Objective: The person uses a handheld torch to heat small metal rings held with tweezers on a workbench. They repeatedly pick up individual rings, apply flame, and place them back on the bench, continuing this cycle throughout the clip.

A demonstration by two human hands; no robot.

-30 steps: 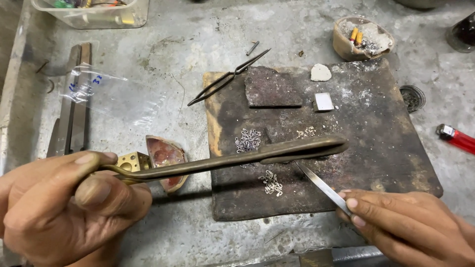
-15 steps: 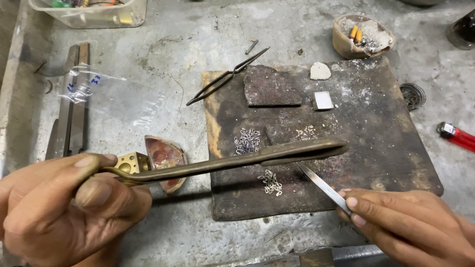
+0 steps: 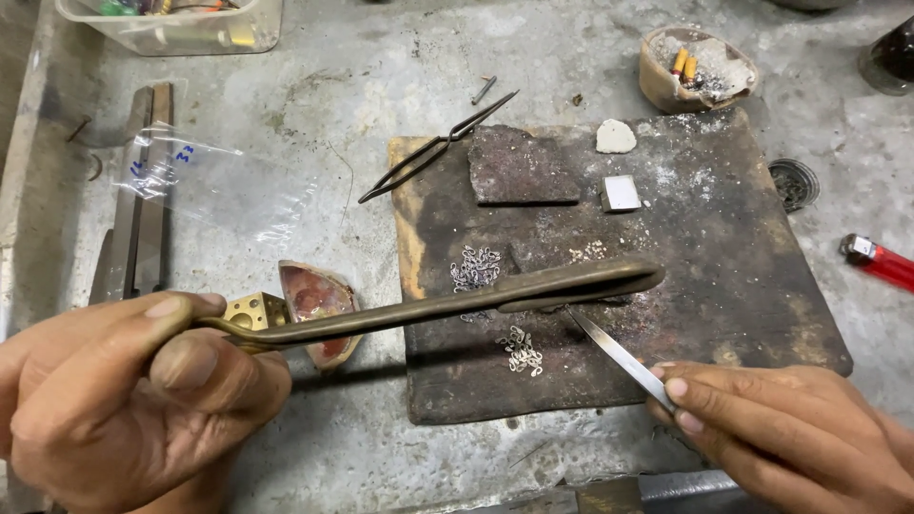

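left hand (image 3: 124, 400) holds a long brass tool (image 3: 447, 303); right hand (image 3: 790, 433) grips tweezers (image 3: 619, 354).

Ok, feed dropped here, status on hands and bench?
Left hand grips long brass blowpipe. Right hand holds steel tweezers, tips under pipe end. Small silver links on charred block.

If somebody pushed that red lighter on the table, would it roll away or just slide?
The red lighter lies flat on its side on the rough grey table, so it would probably slide a little rather than roll. Its body looks flattish, not round. It looks like small plastic, so it is likely light and easy to flick aside.
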